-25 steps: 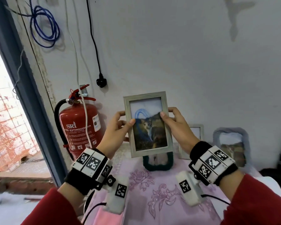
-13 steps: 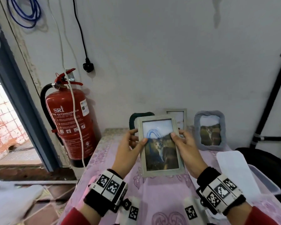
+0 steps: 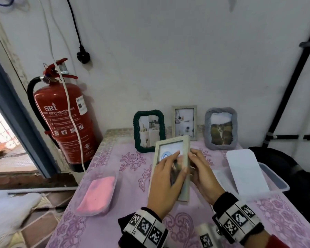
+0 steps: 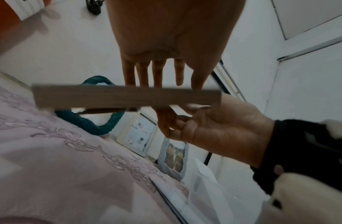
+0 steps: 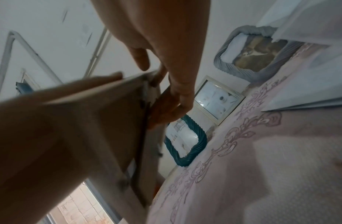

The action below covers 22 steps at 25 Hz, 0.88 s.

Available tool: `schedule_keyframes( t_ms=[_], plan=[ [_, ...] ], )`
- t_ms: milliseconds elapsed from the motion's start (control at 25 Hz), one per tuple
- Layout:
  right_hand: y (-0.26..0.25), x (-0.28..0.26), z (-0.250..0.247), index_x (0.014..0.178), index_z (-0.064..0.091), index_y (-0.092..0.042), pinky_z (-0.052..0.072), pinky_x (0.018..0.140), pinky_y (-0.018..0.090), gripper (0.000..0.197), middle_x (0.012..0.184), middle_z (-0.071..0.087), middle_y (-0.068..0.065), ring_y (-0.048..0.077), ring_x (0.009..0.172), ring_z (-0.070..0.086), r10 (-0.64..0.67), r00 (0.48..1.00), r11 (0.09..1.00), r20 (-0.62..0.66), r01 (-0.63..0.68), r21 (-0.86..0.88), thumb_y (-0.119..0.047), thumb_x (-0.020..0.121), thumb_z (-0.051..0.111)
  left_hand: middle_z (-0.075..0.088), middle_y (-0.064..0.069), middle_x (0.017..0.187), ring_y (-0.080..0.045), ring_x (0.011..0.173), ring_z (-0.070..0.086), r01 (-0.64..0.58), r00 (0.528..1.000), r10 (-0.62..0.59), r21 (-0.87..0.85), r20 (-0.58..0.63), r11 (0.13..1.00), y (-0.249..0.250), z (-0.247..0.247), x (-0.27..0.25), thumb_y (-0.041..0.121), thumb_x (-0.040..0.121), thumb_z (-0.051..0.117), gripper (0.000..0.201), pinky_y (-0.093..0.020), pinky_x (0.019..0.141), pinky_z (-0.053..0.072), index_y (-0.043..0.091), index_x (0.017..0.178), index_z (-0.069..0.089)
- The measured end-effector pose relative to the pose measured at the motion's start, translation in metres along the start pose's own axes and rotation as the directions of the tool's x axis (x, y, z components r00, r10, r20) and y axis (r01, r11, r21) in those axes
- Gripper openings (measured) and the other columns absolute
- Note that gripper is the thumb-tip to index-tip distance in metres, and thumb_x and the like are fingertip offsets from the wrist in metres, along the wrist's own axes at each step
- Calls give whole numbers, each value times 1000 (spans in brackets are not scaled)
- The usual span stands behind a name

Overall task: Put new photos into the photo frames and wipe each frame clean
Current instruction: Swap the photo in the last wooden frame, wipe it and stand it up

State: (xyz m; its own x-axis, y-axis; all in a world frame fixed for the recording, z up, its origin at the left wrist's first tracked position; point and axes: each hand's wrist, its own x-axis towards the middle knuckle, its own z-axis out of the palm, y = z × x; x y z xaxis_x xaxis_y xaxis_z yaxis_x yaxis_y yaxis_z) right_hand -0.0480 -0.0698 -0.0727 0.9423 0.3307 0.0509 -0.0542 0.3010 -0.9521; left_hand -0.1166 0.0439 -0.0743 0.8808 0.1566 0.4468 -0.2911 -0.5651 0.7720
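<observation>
A pale wooden photo frame with a cat photo hangs tilted just above the purple floral tablecloth. My left hand lies flat across its glass, fingers straight. My right hand grips the frame's right edge, thumb in front and fingers curled behind. In the left wrist view the frame shows edge-on, with the left hand's straight fingers above it and the right hand below. The right wrist view shows curled fingers at the frame's back.
Three frames stand against the back wall: a dark green rope frame, a pale wooden frame and a grey frame. A pink cloth in a clear tub lies left. A clear box holding white sheets sits right. A red fire extinguisher hangs left of the table.
The frame has come down from in front of the wall to just above the table. My left hand has shifted from the frame's left edge onto the glass.
</observation>
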Motion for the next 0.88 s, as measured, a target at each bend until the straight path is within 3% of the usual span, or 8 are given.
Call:
schedule_keyframes(
  t_ms=[120, 240, 320, 400, 480, 600, 800, 880],
  plan=[
    [-3, -3, 2, 118, 59, -25, 52, 72, 36, 37, 86, 67, 12, 23, 78, 65, 2, 996, 1000, 90, -3, 3, -42, 97, 34, 53, 16, 122, 3, 115, 49, 21, 999, -28, -187, -35, 982, 2, 0, 2, 28, 92, 54, 37, -25, 98, 44, 33, 127, 46],
    [1, -4, 4, 122, 59, -22, 51, 72, 35, 44, 80, 62, 11, 20, 73, 63, 6, 993, 1000, 120, -5, -6, -45, 96, 32, 56, 16, 120, -2, 115, 53, 70, 997, -78, -253, -20, 965, 0, -4, 1, 16, 88, 61, 40, -34, 96, 49, 29, 123, 47],
    [4, -6, 6, 123, 59, -22, 53, 78, 40, 44, 89, 61, 22, 26, 80, 63, -2, 990, 999, 142, 7, -31, -44, 97, 31, 57, 16, 119, -1, 111, 56, 67, 997, -77, -270, -26, 961, -2, -7, -1, 10, 86, 61, 43, -28, 91, 51, 29, 122, 47],
    [5, -6, 8, 121, 61, -26, 52, 83, 42, 40, 96, 66, 22, 31, 88, 65, -9, 988, 997, 152, 22, -79, -41, 98, 32, 59, 11, 118, -2, 104, 61, 64, 995, -85, -333, -49, 941, -5, -10, -1, 2, 88, 56, 43, -17, 81, 51, 26, 123, 47],
    [7, -4, 8, 117, 62, -27, 52, 81, 36, 29, 99, 70, 16, 28, 95, 66, -28, 995, 987, 92, 42, -158, -29, 99, 39, 59, 7, 116, -1, 96, 63, 63, 991, -103, -384, -86, 921, -9, -15, 0, -1, 90, 51, 41, -12, 74, 50, 23, 123, 47],
    [17, 2, 1, 114, 60, -21, 49, 80, 28, 28, 109, 64, 8, 26, 102, 60, -99, 988, 941, -115, 55, -334, -7, 92, 51, 62, 3, 112, -5, 87, 68, 88, 977, -176, -532, -117, 842, -15, -19, 2, 1, 92, 50, 36, -16, 69, 53, 19, 123, 47],
    [24, 3, -14, 120, 55, -23, 50, 67, 23, 30, 100, 62, 4, 18, 88, 59, -11, 990, 957, -143, -31, -288, -13, 92, 56, 69, 0, 105, -12, 84, 68, 123, 953, -276, -669, -127, 733, -24, -17, 2, 5, 92, 50, 31, -23, 66, 55, 22, 117, 51],
    [23, 2, -20, 120, 56, -21, 50, 63, 24, 31, 99, 62, 9, 18, 84, 59, -13, 989, 951, -147, -33, -307, -12, 91, 59, 69, 0, 102, -10, 82, 68, 158, 938, -323, -679, -123, 717, -31, -16, 0, 7, 92, 51, 28, -22, 64, 55, 22, 116, 52]
  ],
)
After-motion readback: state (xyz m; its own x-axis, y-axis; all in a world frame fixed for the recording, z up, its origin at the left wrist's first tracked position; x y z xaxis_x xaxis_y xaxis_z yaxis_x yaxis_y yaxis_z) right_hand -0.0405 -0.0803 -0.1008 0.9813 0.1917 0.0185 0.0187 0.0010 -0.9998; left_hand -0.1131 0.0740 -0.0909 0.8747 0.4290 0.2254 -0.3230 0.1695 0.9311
